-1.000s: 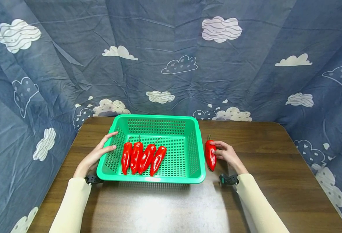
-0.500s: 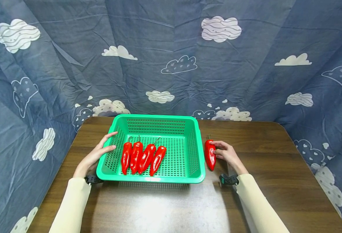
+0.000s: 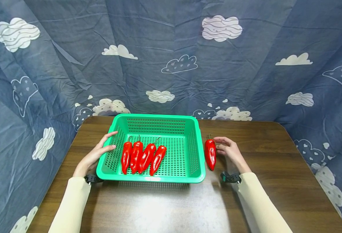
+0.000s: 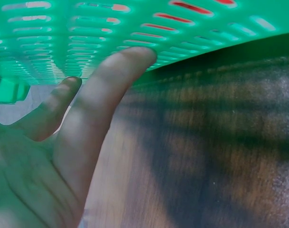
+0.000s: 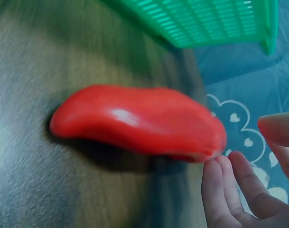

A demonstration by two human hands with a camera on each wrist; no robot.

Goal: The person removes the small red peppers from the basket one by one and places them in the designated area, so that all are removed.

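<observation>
On the tabletop, right of the green basket (image 3: 171, 179), lies a red pepper (image 3: 210, 154) with its stem pointing away from me. My right hand (image 3: 231, 152) is just to the right of that pepper, fingers loosely bent and holding nothing. In the right wrist view its fingertips (image 5: 212, 166) come close to the stem end of the pepper (image 5: 139, 118). My left hand (image 3: 93, 158) rests at the basket's left side, fingers mostly straight. The left wrist view shows its thumb (image 4: 108, 90) against the perforated basket wall (image 4: 182, 35).
Several red peppers (image 3: 146, 158) lie side by side in the left half of the basket, stems toward the back. The brown wooden table (image 3: 264, 152) ends at a blue cloud-patterned curtain (image 3: 171, 42). A black wrist strap (image 3: 230, 177) sits on the right wrist.
My right hand has let go of the loose pepper and drawn slightly to the right of it. The left hand, the basket and the peppers have stayed in place.
</observation>
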